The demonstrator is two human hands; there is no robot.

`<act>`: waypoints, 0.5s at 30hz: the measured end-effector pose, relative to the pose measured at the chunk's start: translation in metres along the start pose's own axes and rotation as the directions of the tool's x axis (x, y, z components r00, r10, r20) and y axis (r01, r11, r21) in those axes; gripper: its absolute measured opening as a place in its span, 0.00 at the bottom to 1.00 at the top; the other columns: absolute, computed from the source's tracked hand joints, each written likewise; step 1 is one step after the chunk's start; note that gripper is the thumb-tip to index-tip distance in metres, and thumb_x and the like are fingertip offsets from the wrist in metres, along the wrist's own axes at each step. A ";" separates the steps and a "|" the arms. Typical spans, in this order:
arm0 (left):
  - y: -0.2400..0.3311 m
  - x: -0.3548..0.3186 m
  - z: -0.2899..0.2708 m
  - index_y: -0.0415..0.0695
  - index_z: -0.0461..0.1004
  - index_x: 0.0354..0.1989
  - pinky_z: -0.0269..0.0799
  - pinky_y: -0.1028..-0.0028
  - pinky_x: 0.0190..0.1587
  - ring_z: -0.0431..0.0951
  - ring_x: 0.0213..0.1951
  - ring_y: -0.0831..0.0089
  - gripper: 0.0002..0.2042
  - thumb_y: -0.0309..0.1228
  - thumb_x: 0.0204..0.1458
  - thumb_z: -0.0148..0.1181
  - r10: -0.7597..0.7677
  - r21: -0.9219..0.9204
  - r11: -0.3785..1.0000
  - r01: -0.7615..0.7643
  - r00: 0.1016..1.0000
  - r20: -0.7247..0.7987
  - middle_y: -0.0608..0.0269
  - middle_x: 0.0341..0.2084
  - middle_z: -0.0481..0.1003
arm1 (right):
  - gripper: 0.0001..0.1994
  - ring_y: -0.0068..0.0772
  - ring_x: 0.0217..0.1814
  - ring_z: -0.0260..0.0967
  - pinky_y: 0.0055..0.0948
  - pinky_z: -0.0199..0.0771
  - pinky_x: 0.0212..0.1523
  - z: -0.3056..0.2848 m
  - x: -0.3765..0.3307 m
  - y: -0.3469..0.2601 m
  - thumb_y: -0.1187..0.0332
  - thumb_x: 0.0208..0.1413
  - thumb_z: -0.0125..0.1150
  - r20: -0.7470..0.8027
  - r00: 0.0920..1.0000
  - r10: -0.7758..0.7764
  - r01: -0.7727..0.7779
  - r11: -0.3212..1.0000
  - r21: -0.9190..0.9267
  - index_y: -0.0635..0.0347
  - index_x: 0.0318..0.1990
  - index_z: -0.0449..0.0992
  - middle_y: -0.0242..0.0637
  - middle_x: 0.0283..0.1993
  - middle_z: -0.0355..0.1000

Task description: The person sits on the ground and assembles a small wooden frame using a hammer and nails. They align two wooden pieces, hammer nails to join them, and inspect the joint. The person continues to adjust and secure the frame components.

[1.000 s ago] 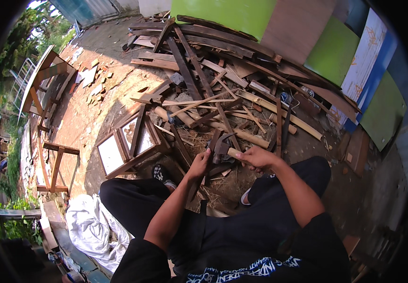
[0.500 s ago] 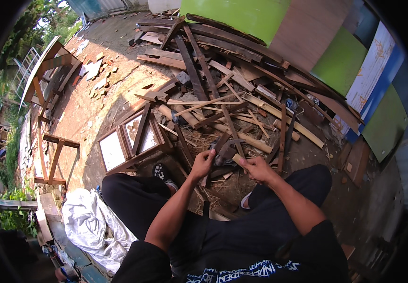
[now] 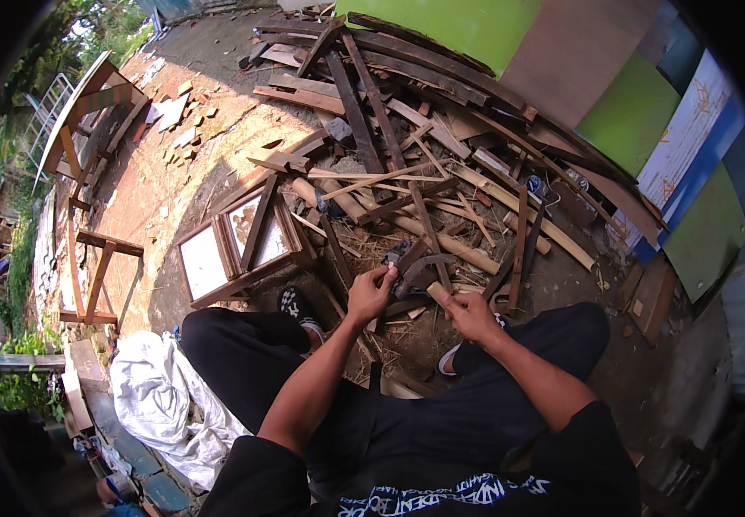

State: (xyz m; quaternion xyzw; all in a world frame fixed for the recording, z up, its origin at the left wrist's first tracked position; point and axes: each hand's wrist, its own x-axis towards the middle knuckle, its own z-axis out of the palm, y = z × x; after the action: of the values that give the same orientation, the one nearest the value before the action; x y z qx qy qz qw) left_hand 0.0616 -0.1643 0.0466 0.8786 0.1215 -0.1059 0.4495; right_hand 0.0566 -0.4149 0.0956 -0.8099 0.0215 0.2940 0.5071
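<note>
My right hand grips the pale wooden handle of a curved dark blade, a sickle-like tool that arches toward the left. Just to the left of it, my left hand is closed on a thin wood piece that touches the blade. Both hands hover over wood scraps and shavings on the ground between my knees. I am seated low in black trousers, with one patterned shoe showing beside the left hand.
A heap of planks and sticks spreads ahead. A wooden window frame lies at the left, a white sheet lower left, and wooden trestles stand further left. Green panels and blue panels lean at the back right.
The view has tilted, so the wood pile sits lower in the picture. My right hand has dropped slightly with the tool, and the left hand stays at the blade.
</note>
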 end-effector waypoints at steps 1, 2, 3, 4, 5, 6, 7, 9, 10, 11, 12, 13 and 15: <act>0.002 0.000 -0.001 0.40 0.80 0.44 0.73 0.58 0.40 0.80 0.36 0.44 0.26 0.55 0.63 0.51 0.023 0.011 1.000 -0.023 1.000 -0.020 0.42 0.28 0.78 | 0.32 0.21 0.11 0.58 0.26 0.55 0.12 0.000 -0.002 -0.004 0.41 0.67 0.54 -0.002 1.000 0.014 -0.014 1.000 0.004 0.64 0.23 0.75 0.30 0.13 0.64; 0.003 0.000 -0.001 0.39 0.80 0.42 0.73 0.58 0.40 0.80 0.34 0.46 0.27 0.55 0.64 0.51 0.047 0.022 0.999 -0.046 0.998 -0.039 0.43 0.27 0.78 | 0.32 0.20 0.10 0.58 0.26 0.55 0.11 0.000 0.000 -0.001 0.41 0.68 0.54 0.008 1.000 -0.009 0.008 0.999 0.035 0.64 0.23 0.74 0.30 0.14 0.64; 0.001 -0.001 -0.001 0.38 0.80 0.41 0.73 0.58 0.40 0.81 0.33 0.49 0.28 0.56 0.64 0.50 0.069 0.033 0.997 -0.067 0.996 -0.062 0.43 0.25 0.77 | 0.32 0.20 0.10 0.57 0.26 0.54 0.11 0.001 0.002 0.000 0.41 0.68 0.54 0.020 0.999 -0.034 0.033 0.997 0.064 0.64 0.24 0.74 0.30 0.14 0.64; -0.003 0.001 -0.002 0.36 0.78 0.39 0.71 0.60 0.38 0.77 0.31 0.55 0.30 0.57 0.65 0.48 0.033 -0.030 0.999 -0.034 0.999 -0.036 0.46 0.23 0.74 | 0.31 0.20 0.10 0.57 0.26 0.54 0.11 0.002 0.004 0.001 0.42 0.68 0.53 0.032 0.998 -0.060 0.057 0.994 0.092 0.63 0.24 0.74 0.29 0.14 0.63; -0.007 0.004 -0.007 0.33 0.76 0.37 0.70 0.61 0.37 0.73 0.29 0.62 0.32 0.58 0.66 0.46 -0.001 -0.093 0.996 0.000 1.000 -0.007 0.49 0.21 0.71 | 0.31 0.19 0.10 0.56 0.26 0.54 0.11 0.004 0.003 0.002 0.42 0.68 0.53 0.062 0.998 -0.010 0.002 0.992 0.128 0.63 0.25 0.73 0.29 0.14 0.63; -0.011 0.010 -0.013 0.31 0.74 0.35 0.68 0.63 0.35 0.69 0.27 0.69 0.34 0.59 0.67 0.44 -0.029 -0.158 0.987 0.031 0.999 0.018 0.53 0.19 0.68 | 0.30 0.18 0.10 0.56 0.25 0.54 0.11 0.005 0.002 -0.001 0.42 0.69 0.53 0.093 0.995 0.034 -0.049 0.986 0.157 0.62 0.26 0.73 0.28 0.14 0.62; -0.012 0.014 -0.022 0.29 0.72 0.32 0.67 0.63 0.35 0.66 0.28 0.74 0.38 0.62 0.66 0.42 -0.120 -0.208 0.968 0.139 0.987 0.103 0.55 0.18 0.64 | 0.29 0.18 0.10 0.55 0.24 0.53 0.11 0.004 0.000 -0.002 0.42 0.69 0.52 0.120 0.989 0.086 -0.108 0.976 0.187 0.62 0.27 0.72 0.27 0.14 0.61; -0.013 0.018 -0.035 0.30 0.73 0.32 0.68 0.60 0.36 0.68 0.26 0.64 0.37 0.61 0.67 0.42 -0.095 -0.011 0.995 0.096 0.988 0.118 0.50 0.18 0.68 | 0.29 0.16 0.11 0.55 0.24 0.53 0.12 -0.005 0.001 -0.009 0.43 0.68 0.54 0.164 0.979 0.122 -0.170 0.931 0.323 0.61 0.26 0.71 0.25 0.14 0.61; -0.015 0.018 -0.039 0.31 0.73 0.32 0.68 0.58 0.36 0.69 0.25 0.59 0.36 0.61 0.67 0.42 -0.075 0.102 0.993 0.065 0.992 0.099 0.48 0.18 0.69 | 0.29 0.16 0.11 0.54 0.23 0.53 0.13 -0.008 0.001 -0.012 0.43 0.68 0.54 0.190 0.972 0.137 -0.202 0.900 0.387 0.60 0.25 0.71 0.25 0.14 0.60; -0.018 0.018 -0.046 0.37 0.79 0.37 0.72 0.56 0.39 0.75 0.31 0.51 0.35 0.63 0.65 0.43 -0.106 0.176 0.981 0.083 0.987 0.125 0.46 0.22 0.74 | 0.28 0.16 0.11 0.54 0.23 0.52 0.13 -0.010 0.001 -0.013 0.43 0.68 0.55 0.191 0.974 0.119 -0.186 0.904 0.386 0.60 0.25 0.71 0.25 0.14 0.60; -0.016 0.018 -0.053 0.43 0.84 0.41 0.75 0.53 0.43 0.82 0.37 0.44 0.35 0.65 0.63 0.43 -0.136 0.251 0.963 0.096 0.980 0.148 0.44 0.25 0.80 | 0.27 0.16 0.10 0.54 0.23 0.51 0.12 -0.009 0.001 -0.016 0.44 0.68 0.55 0.192 0.976 0.100 -0.169 0.907 0.386 0.60 0.26 0.71 0.25 0.14 0.60; -0.020 0.018 -0.051 0.48 0.85 0.41 0.76 0.53 0.43 0.82 0.37 0.45 0.33 0.65 0.61 0.46 -0.087 0.274 0.959 0.064 0.993 0.073 0.45 0.25 0.80 | 0.27 0.16 0.10 0.54 0.23 0.51 0.11 -0.008 0.002 -0.018 0.44 0.68 0.56 0.194 0.978 0.081 -0.152 0.910 0.386 0.60 0.27 0.70 0.25 0.14 0.60; -0.018 0.013 -0.046 0.48 0.86 0.40 0.76 0.53 0.42 0.83 0.36 0.46 0.33 0.66 0.60 0.47 -0.071 0.292 0.953 0.078 0.997 -0.033 0.45 0.24 0.80 | 0.26 0.16 0.10 0.54 0.24 0.51 0.11 -0.001 0.002 -0.017 0.45 0.68 0.56 0.154 0.987 0.047 -0.100 0.926 0.364 0.59 0.27 0.70 0.25 0.14 0.60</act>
State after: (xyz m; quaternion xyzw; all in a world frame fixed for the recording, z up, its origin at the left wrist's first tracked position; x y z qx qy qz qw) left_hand 0.0721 -0.1154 0.0551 0.9314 0.1426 -0.1298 0.3088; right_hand 0.0646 -0.4069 0.1085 -0.6752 0.0706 0.3607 0.6396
